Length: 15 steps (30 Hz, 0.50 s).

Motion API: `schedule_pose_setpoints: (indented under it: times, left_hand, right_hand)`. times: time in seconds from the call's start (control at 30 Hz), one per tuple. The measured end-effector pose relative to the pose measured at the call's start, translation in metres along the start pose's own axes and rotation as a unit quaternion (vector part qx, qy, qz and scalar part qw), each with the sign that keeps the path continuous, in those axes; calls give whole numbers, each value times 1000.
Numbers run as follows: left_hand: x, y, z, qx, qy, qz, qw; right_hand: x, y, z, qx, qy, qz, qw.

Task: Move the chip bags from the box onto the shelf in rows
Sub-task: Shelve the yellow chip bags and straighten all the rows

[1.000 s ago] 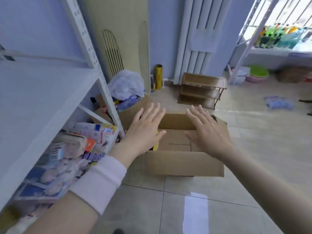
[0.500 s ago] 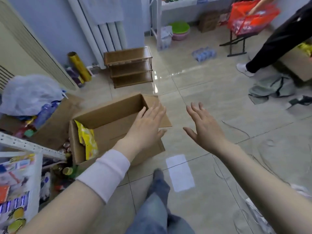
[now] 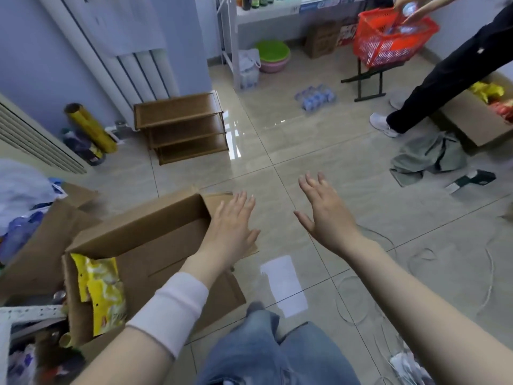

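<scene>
A person in blue jeans (image 3: 266,354) stands over an open cardboard box (image 3: 144,226) on a tiled floor (image 3: 277,168), both arms stretched forward. The left hand (image 3: 233,226), with a white sleeve (image 3: 172,309) on its forearm, is flat and palm down over the box's right end, fingers straight and close together, holding nothing; whether it touches the cardboard cannot be told. The right hand (image 3: 324,215) hangs over bare tile to the right of the box, fingers spread, also holding nothing. Inside the box a yellow chip bag (image 3: 102,290) stands against the left end wall, well apart from both hands. The edge of a white metal shelf (image 3: 30,312) shows at the lower left corner, just beside the box, with blurred goods beneath it. Beyond the box a low wooden rack (image 3: 180,126) stands by the wall, near a gold roll (image 3: 91,129). At the upper right a second person in black trousers (image 3: 444,76) reaches into a red basket (image 3: 388,40) set on a dark stand, beside another cardboard box (image 3: 477,120) holding yellow and red packets. A grey garment (image 3: 424,159) lies crumpled on the floor near that person's white shoe (image 3: 384,125).
</scene>
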<state>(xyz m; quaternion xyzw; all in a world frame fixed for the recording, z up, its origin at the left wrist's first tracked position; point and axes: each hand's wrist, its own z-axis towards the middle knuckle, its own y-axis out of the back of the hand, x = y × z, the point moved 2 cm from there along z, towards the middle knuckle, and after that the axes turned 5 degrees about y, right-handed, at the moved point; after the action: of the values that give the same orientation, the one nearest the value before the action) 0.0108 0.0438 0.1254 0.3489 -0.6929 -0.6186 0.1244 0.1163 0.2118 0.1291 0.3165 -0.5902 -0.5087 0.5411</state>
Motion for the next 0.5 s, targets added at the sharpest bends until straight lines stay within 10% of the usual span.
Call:
schedule_pose_setpoints:
  times: [0.5]
  left_hand:
    - [-7, -15, 148, -29, 244, -80, 966]
  right_hand:
    - [-117, -32, 165, 114, 146, 64, 981]
